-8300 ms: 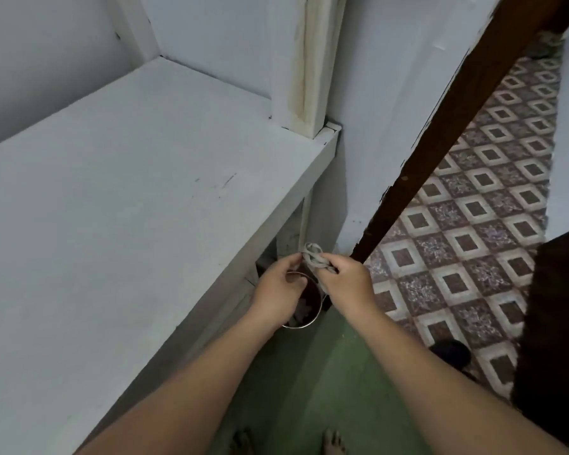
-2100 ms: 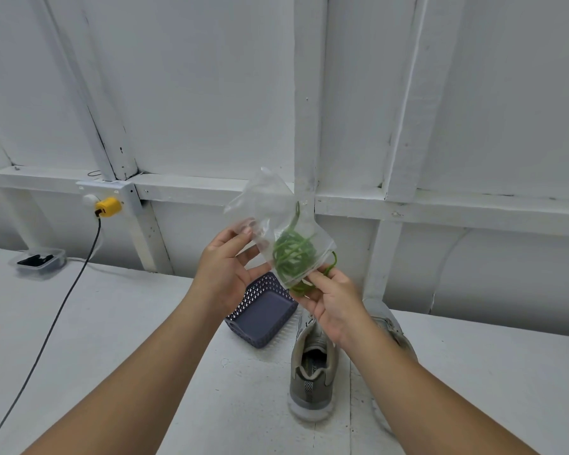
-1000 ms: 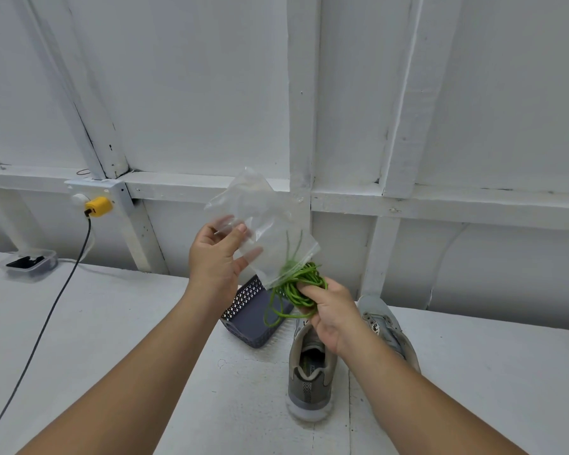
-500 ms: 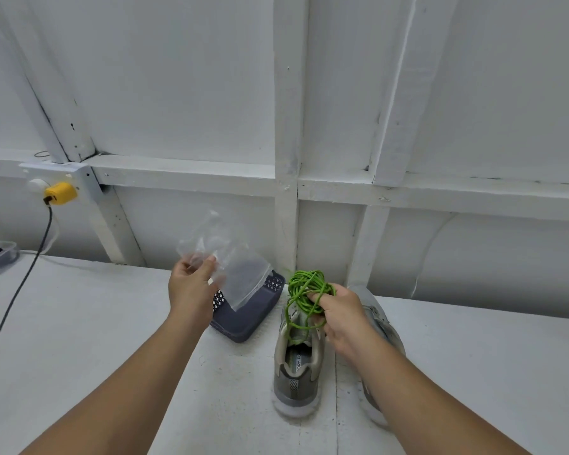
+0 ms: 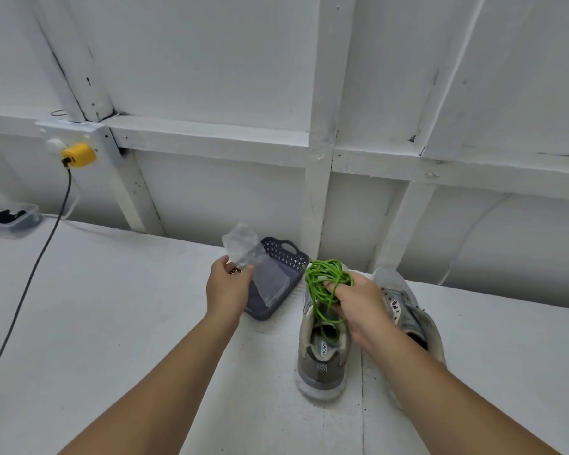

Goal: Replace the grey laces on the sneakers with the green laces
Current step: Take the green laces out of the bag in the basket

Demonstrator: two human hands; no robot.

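Head view: the right hand (image 5: 358, 300) grips the bundled green laces (image 5: 326, 280) just above the left sneaker (image 5: 322, 356), likely keeping them ready to thread. The left hand (image 5: 227, 290) pinches the empty bag (image 5: 253, 264) over the basket (image 5: 276, 284), probably to drop it clear. Both sneakers sit near the bench's (image 5: 112, 323) back edge, the right sneaker (image 5: 408, 310) half hidden behind the wrist. No grey laces show on them.

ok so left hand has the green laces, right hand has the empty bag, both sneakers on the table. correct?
Hands are swapped. In the head view the right hand grips the green laces and the left hand holds the empty bag. Both sneakers are on the table.
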